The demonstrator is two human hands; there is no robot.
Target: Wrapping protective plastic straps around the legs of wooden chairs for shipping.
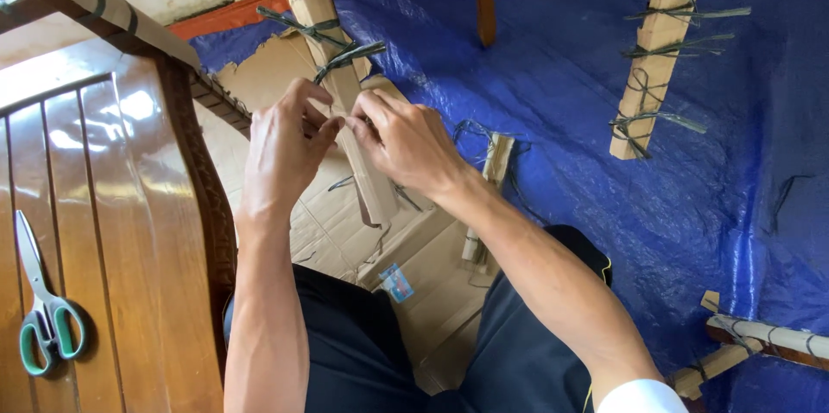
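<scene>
Hands: both are meeting at the centre of the frame, fingertips pinched together on a dark green strand (345, 57) that is wrapping a cardboard-covered wooden strip (350, 132).
Left hand (281, 149): fingers are closing on the strand at the strip's left edge, seemingly holding the wrap taut.
Right hand (406, 143): thumb and forefinger are pinching the same strand just beside the left hand's fingers, as if working a knot.
Strip: it is running from upper centre down toward the lap, tilted so the tie point is sitting within easy reach.
Scissors (41, 314): green-handled, they are lying at lower left on a glossy wooden panel (112, 231), close by yet clear of the hands.
Tied pieces: another wrapped strip (661, 41) is resting at upper right on the blue tarpaulin (570, 119), well apart.
Cardboard sheet (345, 231): it is lying flat beneath the hands, covering the floor there.
</scene>
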